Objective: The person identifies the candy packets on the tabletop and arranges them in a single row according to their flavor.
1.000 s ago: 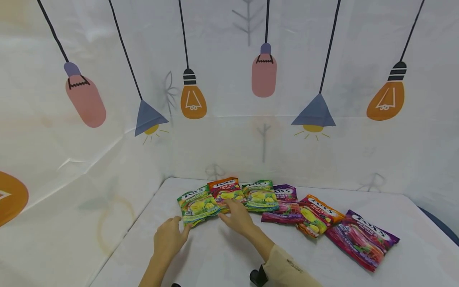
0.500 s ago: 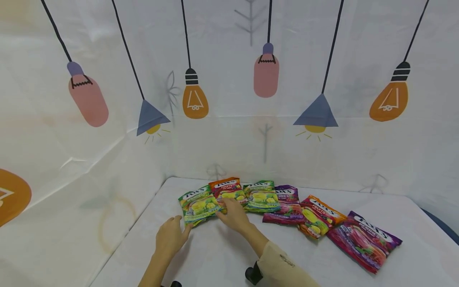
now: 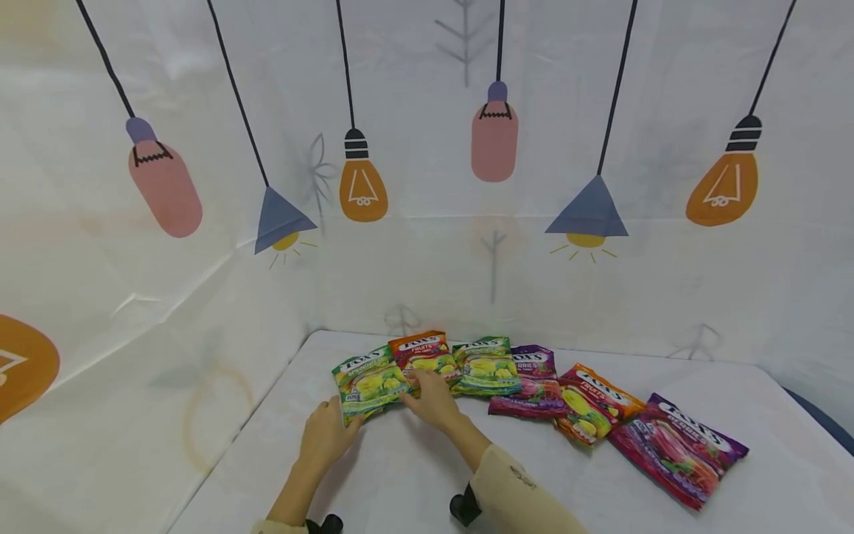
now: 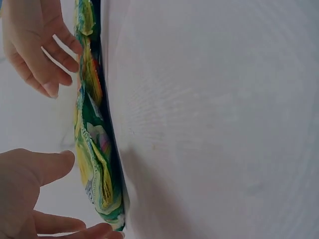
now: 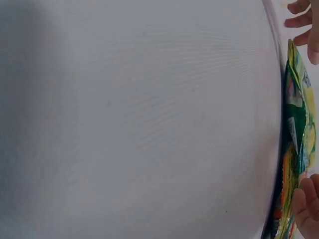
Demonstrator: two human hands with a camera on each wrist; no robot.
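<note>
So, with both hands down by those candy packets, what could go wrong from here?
If the left hand pushes the leftmost green packet, it could shift the orange packet right beside it. The right hand, in front of that orange packet in the head view, might knock it askew. The other green packet overlaps a purple packet, so moving either may disturb both.

1. Leftmost packet (image 3: 368,384): green, yellow fruit print, white FOX'S lettering.
2. Second packet (image 3: 420,350): orange edge, red panel, yellow fruit.
3. Third packet (image 3: 487,368): green, yellow fruit print.
4. Fourth packet (image 3: 536,387): purple, pink-red print.
5. Fifth packet (image 3: 594,404): orange and red, yellow fruit.
6. Rightmost packet (image 3: 677,449): purple into magenta, pink-red print.
7. Table (image 3: 400,475): white. Right sleeve (image 3: 517,493): beige.
8. Wall sheet (image 3: 427,278): off-white, pattern of pink bulbs (image 3: 494,144), orange bulbs (image 3: 363,194), blue lampshades (image 3: 587,213), black cords (image 3: 501,37).
</note>
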